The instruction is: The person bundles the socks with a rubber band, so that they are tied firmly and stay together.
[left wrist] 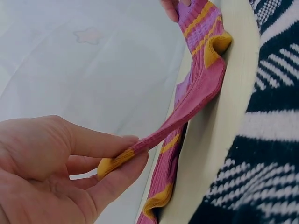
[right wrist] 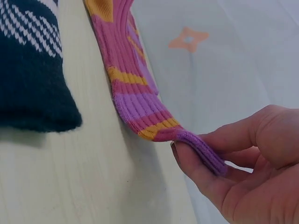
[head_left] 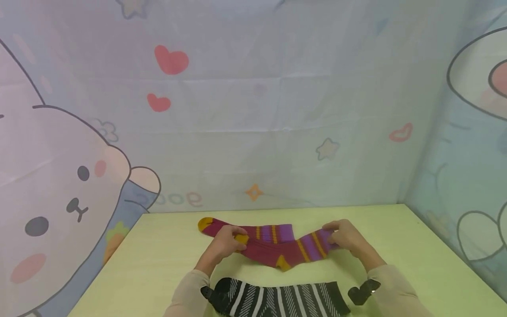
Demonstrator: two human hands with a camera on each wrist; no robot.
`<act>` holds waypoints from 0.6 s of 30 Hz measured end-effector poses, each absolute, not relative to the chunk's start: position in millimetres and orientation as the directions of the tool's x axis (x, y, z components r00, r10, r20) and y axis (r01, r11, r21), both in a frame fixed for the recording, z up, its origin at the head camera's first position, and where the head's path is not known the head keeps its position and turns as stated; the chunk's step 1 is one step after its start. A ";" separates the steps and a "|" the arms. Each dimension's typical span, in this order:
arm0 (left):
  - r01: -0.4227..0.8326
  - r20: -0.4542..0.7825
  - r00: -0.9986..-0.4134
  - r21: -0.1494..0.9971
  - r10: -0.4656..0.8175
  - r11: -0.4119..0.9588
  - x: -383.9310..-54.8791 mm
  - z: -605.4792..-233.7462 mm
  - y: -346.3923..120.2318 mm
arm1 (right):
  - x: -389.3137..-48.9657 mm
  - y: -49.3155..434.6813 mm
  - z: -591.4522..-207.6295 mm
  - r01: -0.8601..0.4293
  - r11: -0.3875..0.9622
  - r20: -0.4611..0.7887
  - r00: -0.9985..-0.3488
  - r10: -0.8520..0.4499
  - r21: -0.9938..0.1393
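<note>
A maroon, purple and mustard striped sock (head_left: pixel 265 253) is stretched between both hands, its ends raised. My left hand (head_left: pixel 225 245) pinches the mustard toe, which shows between thumb and fingers in the left wrist view (left wrist: pixel 114 161). At the other end my right hand (head_left: pixel 346 237) pinches the purple cuff (right wrist: pixel 201 151) between thumb and fingers. Just behind lies a matching sock (head_left: pixel 233 226), flat with its toe to the left and partly hidden by the held one. Nearer the body, a black and white patterned sock (head_left: pixel 277 299) lies across the table.
The pale yellow table (head_left: pixel 158 264) ends at the back against a printed cloth backdrop (head_left: pixel 297 110). More printed cloth (head_left: pixel 475 176) hangs along the right side. Dark wrist straps (head_left: pixel 364 291) sit over the light sleeves (head_left: pixel 396 290).
</note>
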State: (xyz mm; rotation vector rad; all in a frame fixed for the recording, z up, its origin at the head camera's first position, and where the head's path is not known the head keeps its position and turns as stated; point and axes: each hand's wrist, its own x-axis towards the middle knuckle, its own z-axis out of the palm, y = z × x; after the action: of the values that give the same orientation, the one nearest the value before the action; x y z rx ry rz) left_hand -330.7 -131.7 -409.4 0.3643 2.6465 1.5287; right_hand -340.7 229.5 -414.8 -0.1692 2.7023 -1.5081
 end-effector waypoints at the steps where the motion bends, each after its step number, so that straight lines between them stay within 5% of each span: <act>1: 0.174 0.066 -0.970 0.857 0.233 0.484 -330.5 -409.1 -132.0 | -339.5 229.3 -413.9 -0.074 0.515 0.014 -0.993 -0.121 -0.854; 18: 0.183 0.084 -0.974 0.843 0.212 0.505 -319.2 -402.2 -152.7 | -324.3 225.3 -400.5 -0.079 0.449 -0.010 -0.981 -0.193 -0.890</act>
State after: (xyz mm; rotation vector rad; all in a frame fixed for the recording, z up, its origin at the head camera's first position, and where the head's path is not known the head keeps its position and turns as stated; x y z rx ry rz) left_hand -319.2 -152.7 -402.2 0.3542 2.6990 1.5064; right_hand -324.3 225.3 -400.5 -0.2433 2.5788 -1.5757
